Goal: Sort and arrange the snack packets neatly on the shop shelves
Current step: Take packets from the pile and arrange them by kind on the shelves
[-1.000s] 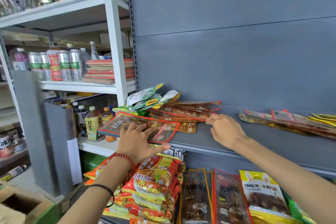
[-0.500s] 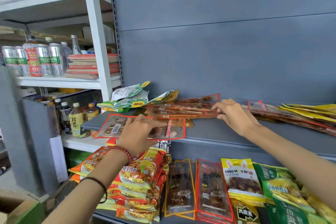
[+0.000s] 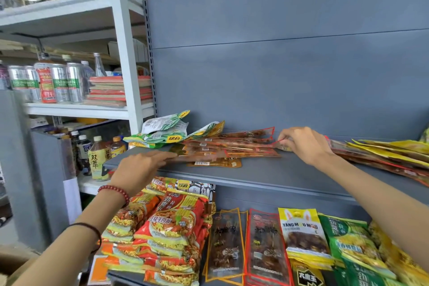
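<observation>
On the grey shelf [image 3: 278, 174] lies a stack of clear red-edged snack packets [image 3: 232, 146], with green and yellow packets [image 3: 162, 132] piled at its left end. My left hand [image 3: 139, 169] lies at the shelf's front edge, fingers stretched flat onto a blurred red-edged packet [image 3: 199, 158] in front of the stack. My right hand [image 3: 304, 144] pinches the right end of the stack with curled fingers. A small orange packet [image 3: 218, 163] lies under the blurred one.
A second pile of yellow and red packets [image 3: 383, 153] lies on the shelf's right side. The lower shelf holds noodle packs [image 3: 171, 227], skewer packets [image 3: 225, 244] and yellow and green bags [image 3: 301, 232]. A white rack [image 3: 125, 76] with cans and bottles stands to the left.
My left hand has slid the loose red-edged packet rightwards and back, up against the stack. My right hand has moved right to the stack's far end and taken hold of it.
</observation>
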